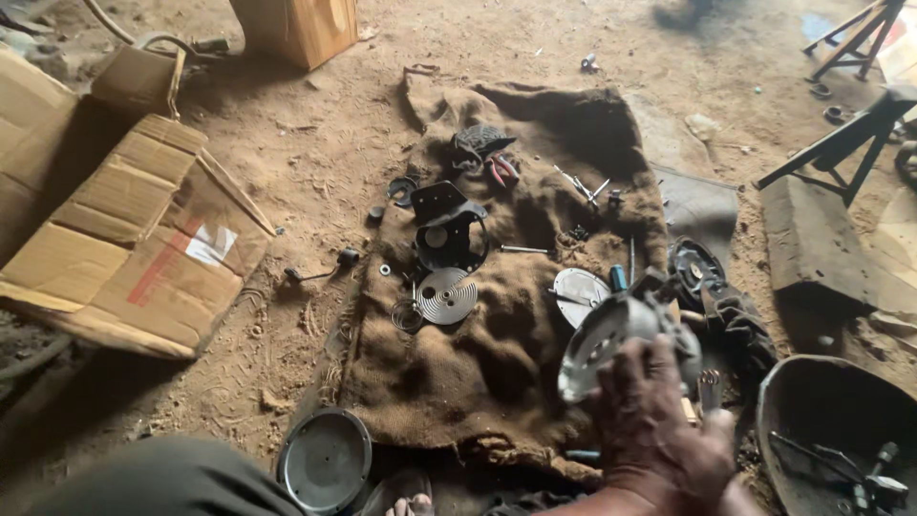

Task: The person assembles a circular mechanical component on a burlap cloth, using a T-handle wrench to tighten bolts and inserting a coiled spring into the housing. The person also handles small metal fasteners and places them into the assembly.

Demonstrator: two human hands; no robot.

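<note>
Head view: flattened cardboard box [143, 239] with white label, left of frame; dark basin [831, 430] holding tools, lower right. One hand [659, 420], fingers clamped on grey metal housing [611, 339].

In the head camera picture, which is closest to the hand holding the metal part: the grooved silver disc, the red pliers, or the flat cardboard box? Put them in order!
Measured from the hand gripping the grey metal housing:
1. Grooved disc, on the sacking, up and to the left.
2. Red pliers, farther up the sacking, near the top.
3. Cardboard box, off the sacking, on the dirt at far left.
</note>
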